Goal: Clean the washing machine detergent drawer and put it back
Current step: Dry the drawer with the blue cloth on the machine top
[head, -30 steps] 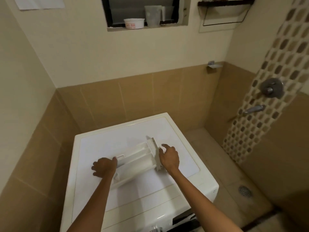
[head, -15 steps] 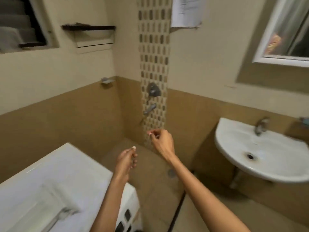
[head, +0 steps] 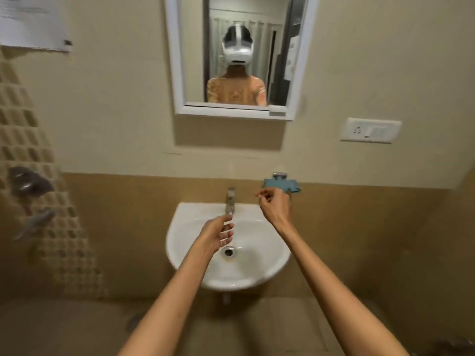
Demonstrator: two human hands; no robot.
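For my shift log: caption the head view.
Left hand over the white basin, right hand near the teal cloth, both empty.

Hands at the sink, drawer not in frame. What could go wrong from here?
Right hand is near the blue cloth draped on a small wall holder: a careless pull might drop it on the floor. Left hand hovers by the tap over the sink: a strong flow may splash out.

Cream walls over a band of tan tiles in a small bathroom.
A white wall-hung sink (head: 180,227) with a metal tap (head: 230,199) sits below a white-framed mirror (head: 177,73). A switch plate (head: 370,130) and blue cloth (head: 280,185) are on the right, a mosaic strip (head: 38,150) and paper notice (head: 30,24) on the left.
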